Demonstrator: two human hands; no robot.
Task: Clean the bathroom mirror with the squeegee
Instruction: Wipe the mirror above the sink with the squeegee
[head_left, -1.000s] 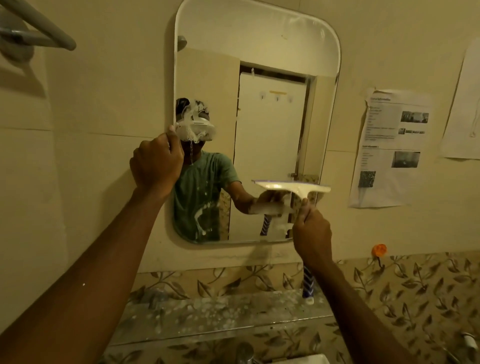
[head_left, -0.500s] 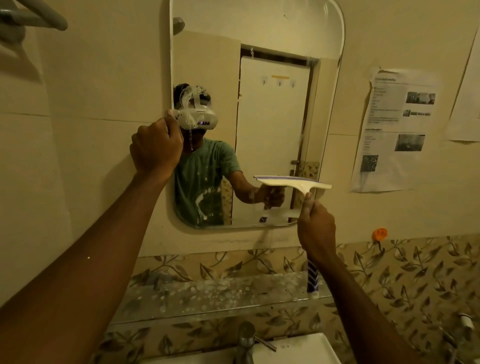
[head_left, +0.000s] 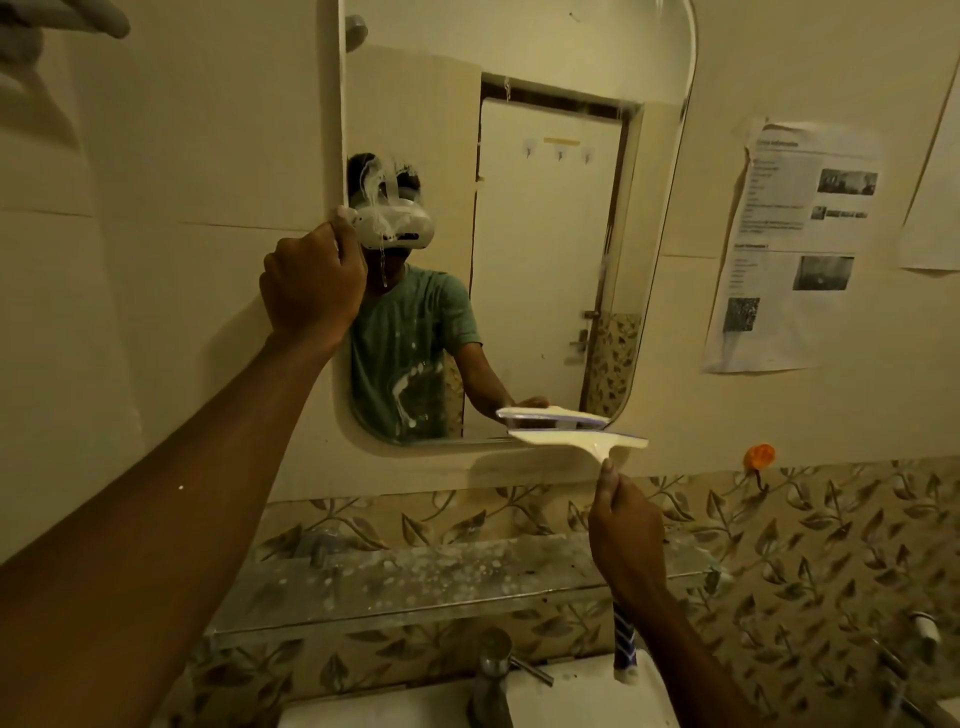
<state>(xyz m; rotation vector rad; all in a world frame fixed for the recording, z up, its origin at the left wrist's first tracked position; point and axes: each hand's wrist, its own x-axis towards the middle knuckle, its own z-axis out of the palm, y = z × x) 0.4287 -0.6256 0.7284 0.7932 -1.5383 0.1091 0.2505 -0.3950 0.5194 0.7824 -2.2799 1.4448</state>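
Note:
A rounded mirror (head_left: 550, 249) hangs on the cream wall, with white foam streaks at its left side and lower left. My left hand (head_left: 311, 283) grips the mirror's left edge, fingers curled round it. My right hand (head_left: 626, 535) holds the handle of a white squeegee (head_left: 576, 441) with a blue striped grip end below the wrist. The blade lies level at the mirror's bottom right edge, its reflection just above it.
A glass shelf (head_left: 441, 577) speckled with foam runs below the mirror. A tap (head_left: 493, 670) and white basin (head_left: 571, 696) sit underneath. Printed paper sheets (head_left: 795, 244) hang on the wall at right, near an orange hook (head_left: 758, 457). A towel rail (head_left: 62, 21) is top left.
My right hand has drawn the squeegee down the mirror's right part to its bottom edge. My left hand has stayed on the mirror's left edge. The view has tilted down, showing more basin.

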